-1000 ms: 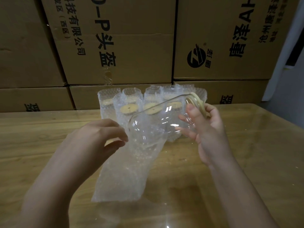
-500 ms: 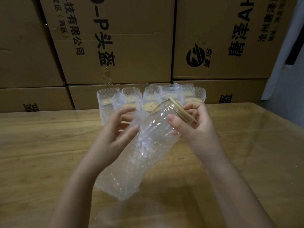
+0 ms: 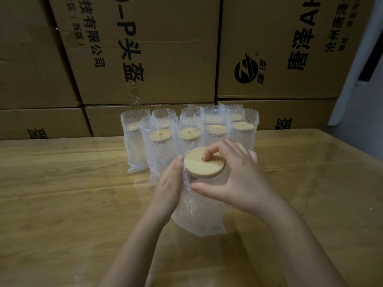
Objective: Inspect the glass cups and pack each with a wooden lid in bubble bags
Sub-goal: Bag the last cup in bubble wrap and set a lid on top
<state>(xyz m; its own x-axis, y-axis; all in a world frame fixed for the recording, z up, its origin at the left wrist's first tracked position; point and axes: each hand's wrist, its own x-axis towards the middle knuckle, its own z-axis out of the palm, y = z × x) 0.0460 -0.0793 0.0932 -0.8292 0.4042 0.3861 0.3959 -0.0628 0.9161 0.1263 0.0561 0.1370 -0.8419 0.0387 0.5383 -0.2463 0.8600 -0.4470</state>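
A glass cup stands upright on the table inside a bubble bag [image 3: 199, 212], closed by a round wooden lid [image 3: 204, 165] with a small hole. My left hand [image 3: 169, 187] lies flat against the bag's left side with straight fingers. My right hand [image 3: 240, 179] wraps round the top of the bagged cup. Its index fingertip presses on the lid by the hole, its thumb lies across the front of the bag, and its other fingers reach behind. The glass itself is mostly hidden by the bag.
Several packed cups [image 3: 159, 141] in bubble bags with wooden lids stand in rows just behind my hands. The wooden table [image 3: 62, 193] has a glossy cover. Stacked cardboard boxes [image 3: 145, 59] form a wall at the table's far edge.
The cup was tilted and part way into the bag. It now stands upright fully inside it. My left hand went from holding the bag's mouth to lying flat on its side.
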